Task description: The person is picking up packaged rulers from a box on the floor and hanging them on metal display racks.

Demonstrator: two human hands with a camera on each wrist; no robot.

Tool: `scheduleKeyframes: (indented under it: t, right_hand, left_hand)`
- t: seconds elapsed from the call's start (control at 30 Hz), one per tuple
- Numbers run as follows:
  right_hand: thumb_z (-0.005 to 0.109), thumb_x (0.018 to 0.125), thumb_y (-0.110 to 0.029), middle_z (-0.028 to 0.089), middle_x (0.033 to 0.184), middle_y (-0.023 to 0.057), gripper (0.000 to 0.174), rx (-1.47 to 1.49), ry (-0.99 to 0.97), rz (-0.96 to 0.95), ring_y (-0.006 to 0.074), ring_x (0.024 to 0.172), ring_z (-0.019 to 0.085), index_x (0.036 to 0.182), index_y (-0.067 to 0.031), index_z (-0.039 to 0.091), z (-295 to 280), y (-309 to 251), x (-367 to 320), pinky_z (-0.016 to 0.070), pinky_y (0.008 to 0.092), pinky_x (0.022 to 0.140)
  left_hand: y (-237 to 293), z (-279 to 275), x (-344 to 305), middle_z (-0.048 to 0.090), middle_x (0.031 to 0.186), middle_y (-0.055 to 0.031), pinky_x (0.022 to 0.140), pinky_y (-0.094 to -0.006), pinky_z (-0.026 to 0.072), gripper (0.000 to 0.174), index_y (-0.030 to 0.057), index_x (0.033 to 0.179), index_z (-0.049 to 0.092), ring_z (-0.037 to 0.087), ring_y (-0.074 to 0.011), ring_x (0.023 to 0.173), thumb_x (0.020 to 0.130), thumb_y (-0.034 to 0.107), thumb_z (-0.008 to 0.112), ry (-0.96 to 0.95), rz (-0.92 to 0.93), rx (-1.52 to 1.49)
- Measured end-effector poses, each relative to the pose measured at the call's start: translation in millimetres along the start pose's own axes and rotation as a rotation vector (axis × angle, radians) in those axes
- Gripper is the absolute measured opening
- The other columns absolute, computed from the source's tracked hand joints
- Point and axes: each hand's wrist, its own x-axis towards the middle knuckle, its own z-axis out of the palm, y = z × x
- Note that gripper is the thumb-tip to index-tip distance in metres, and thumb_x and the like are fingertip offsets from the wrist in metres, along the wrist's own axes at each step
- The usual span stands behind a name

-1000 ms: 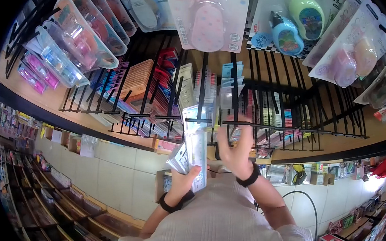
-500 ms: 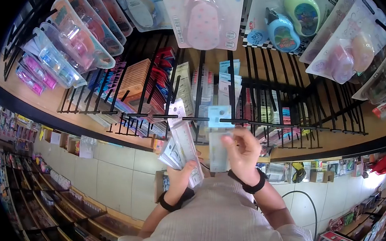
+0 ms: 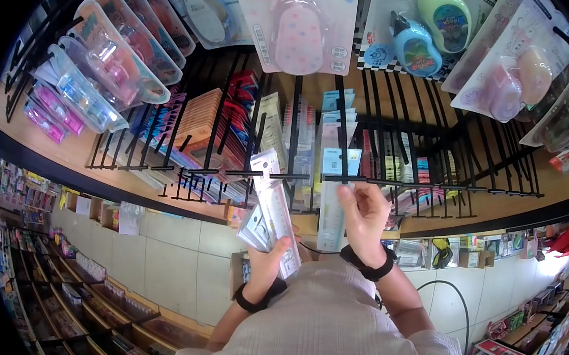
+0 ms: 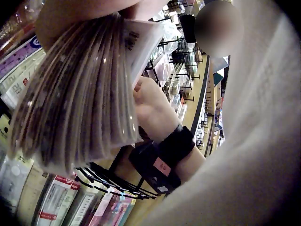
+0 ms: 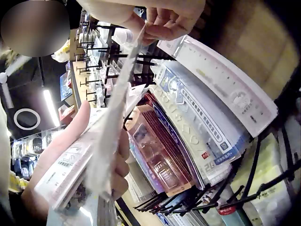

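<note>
The left hand (image 3: 263,269) grips a thick fan of slim clear packs (image 3: 277,211), their tops slanting up and left towards the rack; in the left wrist view the packs (image 4: 75,99) hang below its curled fingers. To its right, the right hand (image 3: 367,220) pinches the edge of one long clear pack (image 3: 331,223) with a light blue header (image 3: 340,162) beside a black hook. The right wrist view has this pack (image 5: 113,113) edge-on below the pinching fingers of the right hand (image 5: 162,19). Whether the header is on the hook I cannot tell.
Rows of black hooks (image 3: 432,188) stick out towards the person. Orange packs (image 3: 198,119) hang left of the hands, and a large pink blister pack (image 3: 302,33) hangs above. More shelving (image 3: 85,295) stands at lower left, across the tiled floor (image 3: 169,255).
The right hand came from open fingers at the rack to pinching a single pack, then moved it slightly right. The left hand's packs swung to the left, then barely moved.
</note>
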Motion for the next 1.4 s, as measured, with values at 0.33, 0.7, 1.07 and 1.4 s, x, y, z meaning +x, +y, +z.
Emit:
scheduleKeyframes:
  t: [0.33, 0.7, 1.07, 1.4]
  right_hand:
    - [0.064, 0.073, -0.001, 0.054, 0.068, 0.0019, 0.014, -0.052, 0.040, -0.036, 0.0067, 0.058, 0.046, 0.084, 0.0008, 0.054, 8.9, 12.7, 24.2, 0.0394, 0.0201, 0.055]
    - [0.069, 0.069, -0.007, 0.061, 0.070, 0.0076, 0.028, -0.111, -0.438, -0.007, 0.0110, 0.060, 0.057, 0.093, 0.0005, 0.055, 11.0, -10.0, -5.5, 0.0452, 0.0227, 0.055]
    - [0.064, 0.074, -0.001, 0.062, 0.073, 0.0078, 0.021, -0.019, -0.267, 0.056, 0.0097, 0.062, 0.059, 0.089, 0.0010, 0.050, 9.7, 0.2, -16.8, 0.0465, 0.0216, 0.055]
    - [0.052, 0.084, -0.002, 0.044, 0.084, 0.0040, 0.011, 0.110, -0.375, 0.283, 0.0064, 0.076, 0.051, 0.088, 0.0049, 0.044, 2.3, -10.4, -14.6, 0.0418, 0.0187, 0.064]
  left_hand:
    - [-1.5, -3.1, -2.3, 0.058, 0.091, -0.0139, 0.067, -0.0309, 0.0491, 0.038, -0.0047, 0.110, 0.043, 0.060, -0.0212, 0.077, 0.081, 0.014, 0.059, -0.094, 0.006, 0.020]
    - [9.1, 8.6, -3.6, 0.058, 0.094, -0.0133, 0.066, -0.0317, 0.0518, 0.032, -0.0038, 0.110, 0.045, 0.060, -0.0196, 0.079, 0.081, 0.004, 0.055, -0.174, -0.145, -0.017]
    - [2.4, 8.9, 1.2, 0.055, 0.094, -0.0056, 0.073, -0.0255, 0.0446, 0.037, -0.0012, 0.104, 0.048, 0.054, -0.0110, 0.084, 0.072, 0.001, 0.066, -0.063, 0.052, 0.122]
    - [-2.5, -4.2, -3.1, 0.052, 0.084, -0.0018, 0.064, -0.0218, 0.0412, 0.025, 0.0019, 0.095, 0.049, 0.049, -0.0088, 0.073, 0.076, 0.008, 0.065, -0.032, 0.002, 0.074]
